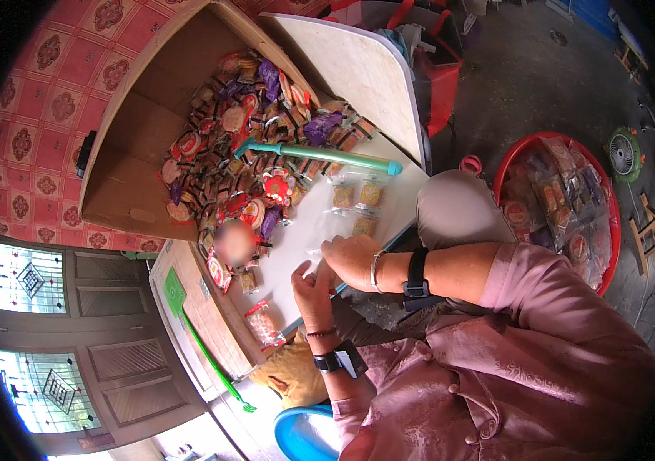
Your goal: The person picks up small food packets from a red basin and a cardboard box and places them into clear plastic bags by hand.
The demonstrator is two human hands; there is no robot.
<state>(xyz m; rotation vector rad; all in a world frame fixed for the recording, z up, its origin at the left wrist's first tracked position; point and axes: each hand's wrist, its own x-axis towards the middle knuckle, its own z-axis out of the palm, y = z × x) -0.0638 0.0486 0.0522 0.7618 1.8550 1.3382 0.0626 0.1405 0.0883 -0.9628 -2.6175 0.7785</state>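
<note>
My left hand [313, 298] and my right hand [352, 260] meet over the near edge of the white tabletop [297, 253]. Fingers of both hands are closed, pinching what looks like a thin clear plastic bag [314, 257]; its outline is faint. Just beyond the right hand lie several small yellow-wrapped snack packets [370, 194]. A large heap of wrapped snacks [220, 165], with red, brown and purple packs, spills out of a tipped cardboard box [124, 169]. Across the heap's near side rests a teal tube with a short crosspiece [327, 155].
A red-and-clear packet [264, 324] lies near the table's left corner. Beside it are a green fly swatter [176, 292] and a blue basin [297, 434]. To the right stand a red tub of bagged snacks [612, 223], a small green fan [624, 154] and a red-black bag [443, 84].
</note>
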